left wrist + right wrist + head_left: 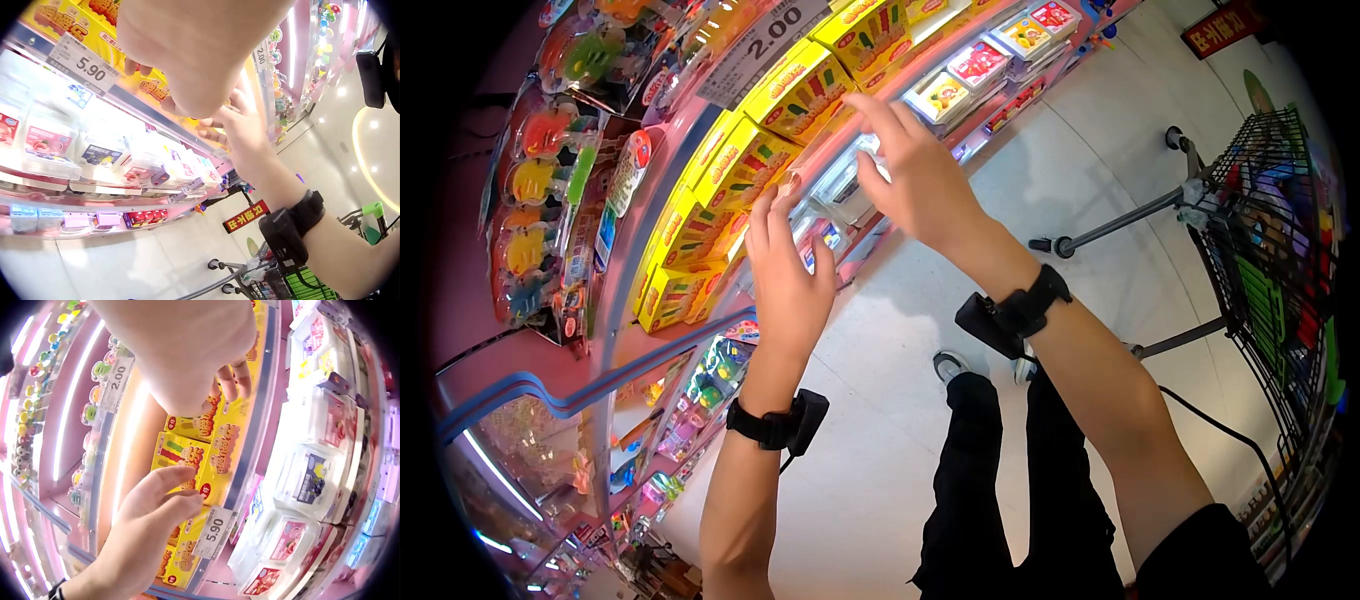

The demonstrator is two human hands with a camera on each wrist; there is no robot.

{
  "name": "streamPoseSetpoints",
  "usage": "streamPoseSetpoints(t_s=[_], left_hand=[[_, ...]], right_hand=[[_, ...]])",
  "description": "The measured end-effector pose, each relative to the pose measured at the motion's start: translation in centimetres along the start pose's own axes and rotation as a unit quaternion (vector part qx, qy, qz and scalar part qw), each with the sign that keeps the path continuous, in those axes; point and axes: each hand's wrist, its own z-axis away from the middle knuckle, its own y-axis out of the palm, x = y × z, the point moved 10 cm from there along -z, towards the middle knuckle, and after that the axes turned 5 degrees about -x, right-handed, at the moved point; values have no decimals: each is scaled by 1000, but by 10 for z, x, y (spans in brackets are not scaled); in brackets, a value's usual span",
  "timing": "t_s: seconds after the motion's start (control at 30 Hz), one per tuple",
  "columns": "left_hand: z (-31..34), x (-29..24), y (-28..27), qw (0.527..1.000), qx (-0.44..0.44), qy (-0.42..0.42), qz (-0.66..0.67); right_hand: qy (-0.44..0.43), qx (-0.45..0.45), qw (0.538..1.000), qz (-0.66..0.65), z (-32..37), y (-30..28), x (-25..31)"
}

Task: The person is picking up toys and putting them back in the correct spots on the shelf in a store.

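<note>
Rows of yellow boxes with colourful candy pictures stand on a pink shelf. The left hand is over the nearer boxes, its fingers spread and slightly bent; in the right wrist view this hand lies across a box front beside a 5.90 price tag. The right hand reaches farther along the same row with fingers bent and apart; in the left wrist view it is by the row's far end. Neither hand visibly grips a box. Whether the fingertips touch them I cannot tell.
Clear tubs with fruit labels fill the shelf below. Toy packs hang at the left, near a 2.00 price sign. A black wire cart stands at the right on the pale floor. The person's legs are beneath.
</note>
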Motion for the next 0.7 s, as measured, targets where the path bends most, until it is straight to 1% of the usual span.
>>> streamPoseSetpoints(t_s=[0.07, 0.1, 0.17, 0.2, 0.23, 0.27, 0.33, 0.37, 0.47, 0.5, 0.6, 0.67, 0.7], left_hand=[[-9, -10, -18, 999, -18, 29, -26], [-18, -23, -29, 995, -42, 69, -59], [-40, -36, -37, 987, -61, 125, -82], [-50, -39, -36, 982, -68, 152, -90], [-61, -34, -33, 980, -77, 161, -89], [-71, -32, -27, 975, -69, 166, -133], [-90, -23, -14, 978, 19, 106, -177], [-96, -15, -10, 973, 16, 132, -189], [-104, -12, -5, 971, 45, 148, -181], [-107, 0, 2, 980, 124, 54, -148], [-106, 1, 1, 981, 113, 32, -158], [-95, -17, -6, 985, 59, 78, -145], [-85, -26, -12, 985, 31, 97, -142]], right_hand=[[125, 47, 988, -81, 35, 15, -39], [175, 78, 977, -94, 51, 25, -50], [269, 136, 946, -118, 77, 40, -67], [295, 137, 932, -160, 83, 43, -66], [321, 139, 915, -200, 89, 50, -62], [346, 140, 897, -237, 96, 54, -60], [368, 135, 889, -235, 100, 59, -51], [379, 135, 884, -236, 101, 60, -47], [382, 123, 882, -247, 102, 57, -45], [382, 117, 883, -244, 103, 56, -46], [382, 107, 889, -228, 108, 46, -50], [382, 108, 892, -218, 114, 36, -46], [353, 99, 910, -193, 115, 27, -42]])
